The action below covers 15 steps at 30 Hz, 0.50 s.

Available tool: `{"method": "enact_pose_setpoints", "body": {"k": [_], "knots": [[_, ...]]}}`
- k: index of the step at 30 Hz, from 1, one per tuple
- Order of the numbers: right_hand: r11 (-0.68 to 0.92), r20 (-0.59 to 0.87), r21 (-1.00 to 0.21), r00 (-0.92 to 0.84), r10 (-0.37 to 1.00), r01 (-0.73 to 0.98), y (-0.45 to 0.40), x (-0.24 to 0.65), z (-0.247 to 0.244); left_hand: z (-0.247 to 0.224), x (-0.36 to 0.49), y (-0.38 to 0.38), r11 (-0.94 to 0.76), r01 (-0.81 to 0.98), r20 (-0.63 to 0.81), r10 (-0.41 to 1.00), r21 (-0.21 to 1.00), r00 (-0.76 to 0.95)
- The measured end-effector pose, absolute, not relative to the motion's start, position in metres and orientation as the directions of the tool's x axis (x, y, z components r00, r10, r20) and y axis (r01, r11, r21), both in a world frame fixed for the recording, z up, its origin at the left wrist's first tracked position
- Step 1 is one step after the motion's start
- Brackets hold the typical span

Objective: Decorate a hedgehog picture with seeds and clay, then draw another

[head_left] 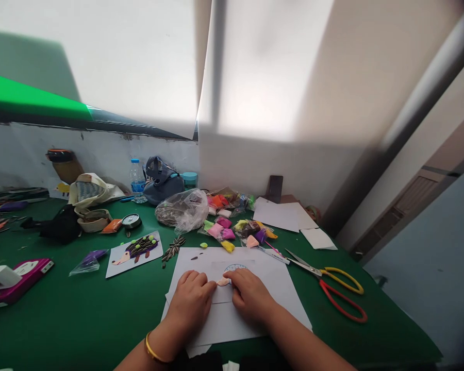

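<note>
A small piece of peach clay (222,282) lies on a card (221,294) that bears a blue-patterned round drawing (237,268). My right hand (253,296) rests over the card, its index finger stretched out and touching the clay, the thumb apart from it. On the clay's other side is my left hand (193,299), fingers curled in, with the index and thumb tips close to the clay's left edge. I see nothing held in it. Under both hands are white paper sheets (282,314). Part of the drawing is hidden by my right hand.
Scissors (319,271) lie open at the right beside a pen (274,255). Behind are bagged coloured clay (222,229), a plastic bag (183,211) and a phone (275,188). A hedgehog picture (135,252) and a pink box (27,278) are leftward.
</note>
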State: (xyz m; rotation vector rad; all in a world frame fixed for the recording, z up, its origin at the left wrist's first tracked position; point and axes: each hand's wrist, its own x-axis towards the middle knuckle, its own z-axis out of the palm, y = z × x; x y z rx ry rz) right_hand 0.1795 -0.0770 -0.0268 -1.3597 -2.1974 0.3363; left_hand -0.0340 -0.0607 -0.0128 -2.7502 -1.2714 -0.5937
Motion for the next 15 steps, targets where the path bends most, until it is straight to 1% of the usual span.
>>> {"method": "enact_pose_setpoints", "body": {"k": [3,10,15], "knots": [[0.461,0.299,-0.468,-0.356,0.885,0.754,-0.077,0.18,-0.0272,-0.0118,-0.0346,-0.0602,-0.667,0.734,0.373,0.718,0.128,0.587],[0.455,0.293,-0.48,-0.351,0.889,0.75,-0.0771,0.179,-0.0268,-0.009,-0.0339,-0.0613,-0.647,0.756,0.344,0.736,0.102,0.583],[0.455,0.292,-0.476,-0.352,0.889,0.753,-0.0782,0.1792,-0.024,-0.0092,-0.0346,-0.0622,-0.663,0.74,0.349,0.723,0.112,0.596]]}}
